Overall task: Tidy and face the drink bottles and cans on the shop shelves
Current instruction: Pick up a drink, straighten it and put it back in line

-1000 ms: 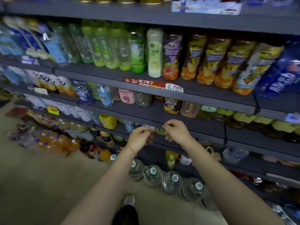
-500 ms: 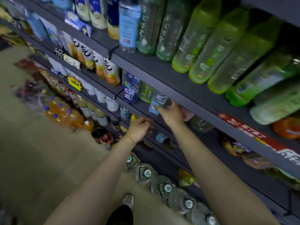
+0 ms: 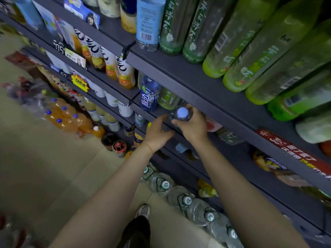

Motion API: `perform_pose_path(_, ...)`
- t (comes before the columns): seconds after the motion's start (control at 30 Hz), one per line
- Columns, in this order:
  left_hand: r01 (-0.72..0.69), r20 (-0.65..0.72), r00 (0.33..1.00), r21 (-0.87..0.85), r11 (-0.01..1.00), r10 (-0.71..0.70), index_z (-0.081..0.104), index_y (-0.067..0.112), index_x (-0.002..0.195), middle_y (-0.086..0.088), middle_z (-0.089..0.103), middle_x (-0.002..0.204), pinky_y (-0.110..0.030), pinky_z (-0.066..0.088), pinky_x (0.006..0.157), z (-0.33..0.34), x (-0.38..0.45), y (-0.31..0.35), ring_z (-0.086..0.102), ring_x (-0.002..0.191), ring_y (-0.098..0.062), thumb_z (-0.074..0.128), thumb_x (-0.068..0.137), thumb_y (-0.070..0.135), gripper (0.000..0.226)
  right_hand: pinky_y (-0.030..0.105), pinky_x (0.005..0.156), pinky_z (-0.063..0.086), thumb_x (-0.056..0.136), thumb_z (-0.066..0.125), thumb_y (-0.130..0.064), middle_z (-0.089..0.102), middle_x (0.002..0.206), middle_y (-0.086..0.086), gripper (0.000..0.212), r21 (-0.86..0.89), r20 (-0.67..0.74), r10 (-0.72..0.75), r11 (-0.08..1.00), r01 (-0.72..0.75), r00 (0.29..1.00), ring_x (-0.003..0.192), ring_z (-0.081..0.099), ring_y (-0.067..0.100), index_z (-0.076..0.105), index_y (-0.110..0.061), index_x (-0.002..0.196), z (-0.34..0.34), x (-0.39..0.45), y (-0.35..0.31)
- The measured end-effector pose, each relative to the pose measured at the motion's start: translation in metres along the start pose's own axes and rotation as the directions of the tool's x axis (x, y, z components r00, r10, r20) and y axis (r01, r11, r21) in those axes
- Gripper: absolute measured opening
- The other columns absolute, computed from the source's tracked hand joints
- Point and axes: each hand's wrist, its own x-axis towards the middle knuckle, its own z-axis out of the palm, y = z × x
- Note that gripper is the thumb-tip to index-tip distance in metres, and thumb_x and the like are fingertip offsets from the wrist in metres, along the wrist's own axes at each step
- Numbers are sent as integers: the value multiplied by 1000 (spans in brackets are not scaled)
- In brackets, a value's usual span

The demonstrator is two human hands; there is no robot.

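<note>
My right hand (image 3: 194, 125) grips a small bottle with a pale blue cap (image 3: 182, 113) at the front edge of the second grey shelf (image 3: 232, 126). The bottle tips toward me, cap outward. My left hand (image 3: 157, 133) hovers just left of it with fingers spread and relaxed, holding nothing. On the same shelf, left of the held bottle, stand a dark blue bottle (image 3: 150, 95) and a pale green bottle (image 3: 168, 98). A pink-labelled bottle (image 3: 213, 125) sits right of my hand, partly hidden by it.
Tall green tea bottles (image 3: 250, 43) line the shelf above. Orange juice bottles (image 3: 109, 63) stand further left. Large water jugs (image 3: 180, 196) sit on the floor below my arms. Orange soda bottles (image 3: 68, 119) fill the low shelf at left. My shoe (image 3: 143, 211) is on the tiled floor.
My right hand has drawn the small bottle out to the shelf edge, its cap now showing. My left hand has opened and moved up beside it. The camera came closer.
</note>
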Motion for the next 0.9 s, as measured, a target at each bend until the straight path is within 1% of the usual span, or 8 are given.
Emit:
perform_pose_path(0.07, -67, 39, 997, 19, 998, 67, 40, 22, 144, 13, 43, 128, -27, 39, 95, 4, -9, -1, 40, 118, -3, 74, 83, 16, 71, 34, 98, 50, 72, 87, -22, 64, 125, 2, 60, 91, -16, 12, 996, -10, 1000, 114, 60, 16, 57, -12, 123, -9, -14, 7)
perform_pose_path(0.17, -126, 136, 982, -27, 992, 128, 54, 34, 115, 15, 63, 106, -20, 49, 77, 16, -31, -1, 63, 95, -2, 79, 77, 10, 51, 37, 87, 57, 74, 85, -24, 71, 109, 2, 45, 263, -15, 78, 962, -71, 997, 99, 68, 15, 62, -14, 111, -24, -41, 28)
perform_pose_path(0.23, -95, 208, 974, -14, 995, 95, 55, 39, 102, 17, 65, 98, -12, 51, 74, 26, -54, 3, 63, 82, 10, 81, 78, 14, 43, 39, 80, 60, 77, 83, -23, 72, 103, 5, 37, 355, 45, 150, 922, -156, 988, 94, 71, 20, 65, -11, 107, -41, -65, 43)
perform_pose_path(0.33, 9, 363, 932, 12, 1000, -12, 67, 25, 110, 2, 74, 103, -33, 56, 87, 47, -91, 11, 70, 93, -13, 81, 77, 34, 36, 40, 69, 59, 83, 77, -28, 73, 99, 7, 24, 431, 186, 191, 866, -255, 964, 86, 72, 24, 70, -13, 101, -81, -108, 65)
perform_pose_path(0.47, 212, 494, 869, -308, 927, -35, 68, 13, 105, -10, 71, 84, -30, 57, 60, 119, -174, 48, 68, 65, -23, 63, 92, 36, 27, 31, 61, 54, 90, 69, -36, 73, 88, 6, 29, 545, 261, 158, 790, -280, 952, 73, 68, 19, 72, -11, 104, -157, -177, 88)
perform_pose_path(0.67, 229, 470, 882, -501, 835, 41, 76, 21, 76, -6, 67, 69, -28, 52, 57, 262, -307, 109, 62, 54, -19, 60, 87, 53, 38, 44, 90, 55, 71, 66, -70, 73, 109, -5, 50, 559, 45, 215, 804, -203, 976, 101, 67, 22, 74, -30, 99, -314, -292, 147)
perform_pose_path(0.8, 78, 425, 883, -556, 828, 202, 68, 14, 103, -12, 69, 87, -35, 55, 71, 343, -377, 167, 66, 72, -24, 62, 87, 52, 42, 35, 70, 53, 89, 64, -51, 70, 98, 0, 32, 547, -53, 75, 837, -33, 996, 83, 66, 17, 67, -21, 100, -420, -374, 172)
perform_pose_path(0.9, -119, 336, 862, -592, 797, 379, 60, 15, 119, -12, 68, 102, -42, 56, 78, 391, -416, 209, 68, 90, -29, 71, 82, 47, 50, 38, 82, 56, 81, 74, -52, 67, 114, -2, 49, 470, -93, -32, 880, 72, 995, 98, 67, 14, 59, -23, 117, -480, -418, 180)
